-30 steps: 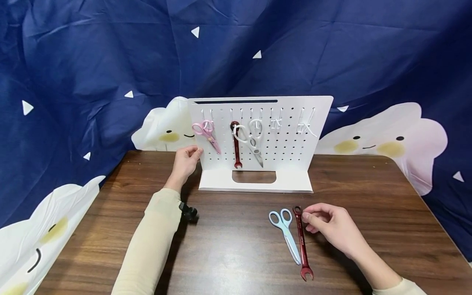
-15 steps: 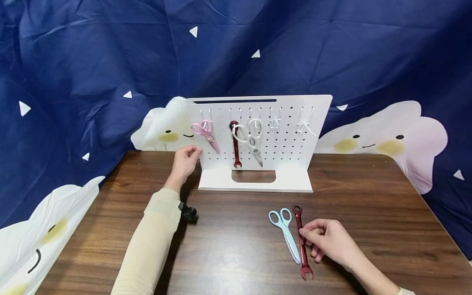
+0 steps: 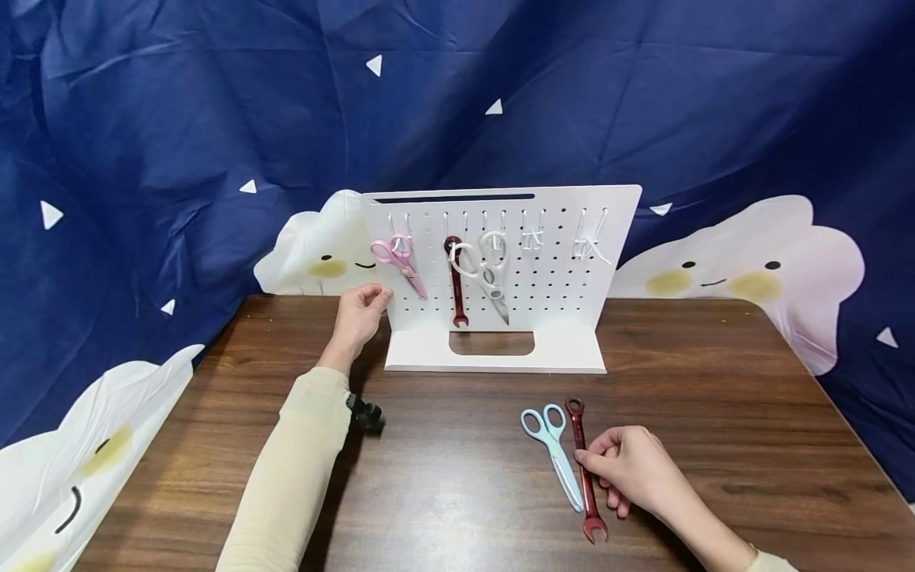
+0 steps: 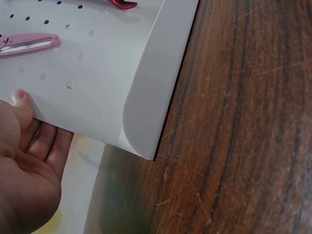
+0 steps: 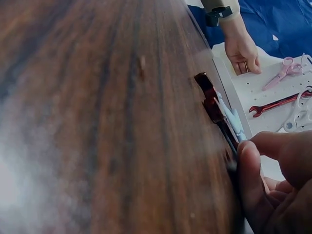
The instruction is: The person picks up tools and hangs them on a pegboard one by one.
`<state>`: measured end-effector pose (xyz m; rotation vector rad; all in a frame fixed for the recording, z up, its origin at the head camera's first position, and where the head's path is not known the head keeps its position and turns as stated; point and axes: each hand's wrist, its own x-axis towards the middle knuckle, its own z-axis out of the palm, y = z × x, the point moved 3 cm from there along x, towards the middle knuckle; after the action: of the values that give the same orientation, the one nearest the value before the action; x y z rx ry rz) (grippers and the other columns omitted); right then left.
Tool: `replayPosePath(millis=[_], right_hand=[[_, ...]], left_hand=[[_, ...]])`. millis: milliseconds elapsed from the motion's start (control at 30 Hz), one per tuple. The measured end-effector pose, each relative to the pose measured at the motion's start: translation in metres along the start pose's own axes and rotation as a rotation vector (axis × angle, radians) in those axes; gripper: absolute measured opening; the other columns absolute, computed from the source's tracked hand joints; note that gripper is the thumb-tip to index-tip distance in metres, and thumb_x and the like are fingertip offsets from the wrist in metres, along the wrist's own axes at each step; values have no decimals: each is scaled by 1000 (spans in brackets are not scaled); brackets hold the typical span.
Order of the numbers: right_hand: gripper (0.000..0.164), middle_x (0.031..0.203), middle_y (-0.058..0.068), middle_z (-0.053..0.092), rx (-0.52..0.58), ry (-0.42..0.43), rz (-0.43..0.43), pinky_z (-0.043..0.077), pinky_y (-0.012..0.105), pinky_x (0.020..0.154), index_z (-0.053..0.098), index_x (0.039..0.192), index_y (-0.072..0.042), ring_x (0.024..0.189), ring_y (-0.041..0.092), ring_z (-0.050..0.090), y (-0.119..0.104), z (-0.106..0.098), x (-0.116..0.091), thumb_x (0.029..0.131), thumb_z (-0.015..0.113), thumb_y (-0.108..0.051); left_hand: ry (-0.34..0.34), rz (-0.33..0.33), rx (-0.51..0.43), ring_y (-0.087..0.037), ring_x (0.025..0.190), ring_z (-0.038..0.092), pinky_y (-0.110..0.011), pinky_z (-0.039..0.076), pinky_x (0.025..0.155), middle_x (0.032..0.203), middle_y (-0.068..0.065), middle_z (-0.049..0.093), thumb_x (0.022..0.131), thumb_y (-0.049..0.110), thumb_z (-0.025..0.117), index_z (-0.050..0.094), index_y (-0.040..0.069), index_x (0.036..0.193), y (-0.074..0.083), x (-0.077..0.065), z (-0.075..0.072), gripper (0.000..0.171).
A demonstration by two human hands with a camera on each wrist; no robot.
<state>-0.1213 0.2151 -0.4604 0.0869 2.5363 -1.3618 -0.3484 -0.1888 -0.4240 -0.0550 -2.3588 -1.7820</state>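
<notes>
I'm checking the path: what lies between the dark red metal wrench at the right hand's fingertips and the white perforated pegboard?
In the head view, only bare brown wood-grain tabletop lies between the wrench and the pegboard.

Pale glare on tabletop; right wrist view blurry.

The right hand has been shifted along the red wrench beside the blue scissors: from next to the ring end one second ago, it has been drawn toward the open end, and the handle is now pinched near its middle. Since half a second ago, the thumb has been moved slightly left, across the handle.
</notes>
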Motion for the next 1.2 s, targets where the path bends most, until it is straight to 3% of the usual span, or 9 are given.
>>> replayPosePath(millis=[100,300,733,1000,1200], right_hand=[[20,56,2,58,4,0,-7,57,43,41,68,90,0,37,13,61,-1,2,1,95,80,-16],[15,54,1,58,38,-22,-17,56,45,41,67,89,1,37,10,58,-3,6,5,95,75,-11],[13,55,1,58,137,-136,-89,48,33,35,66,98,7,38,6,52,-1,0,5,96,69,-6],[11,63,1,61,68,-48,-160,50,30,43,72,97,2,50,10,56,-8,-12,5,99,73,-9],[14,75,4,67,121,-8,-202,60,35,53,72,101,6,54,13,65,-13,-18,7,101,73,-8]], left_hand=[[2,-10,3,-2,77,63,-16,55,77,82,1,74,106,11,69,74,-13,111,-1,1,-1,25],[8,-17,12,-1,78,63,-33,61,89,83,1,74,107,12,69,74,-12,112,-4,2,-3,25],[-2,-7,14,-1,78,63,-21,57,81,80,6,73,107,10,68,74,-12,112,-3,3,-2,23],[-1,-20,21,-3,78,64,-16,55,77,84,-3,74,107,11,68,74,-12,113,-1,0,-2,24],[-4,-17,12,-3,77,63,-14,55,75,82,-1,73,107,11,69,74,-12,113,-1,1,-1,24]])
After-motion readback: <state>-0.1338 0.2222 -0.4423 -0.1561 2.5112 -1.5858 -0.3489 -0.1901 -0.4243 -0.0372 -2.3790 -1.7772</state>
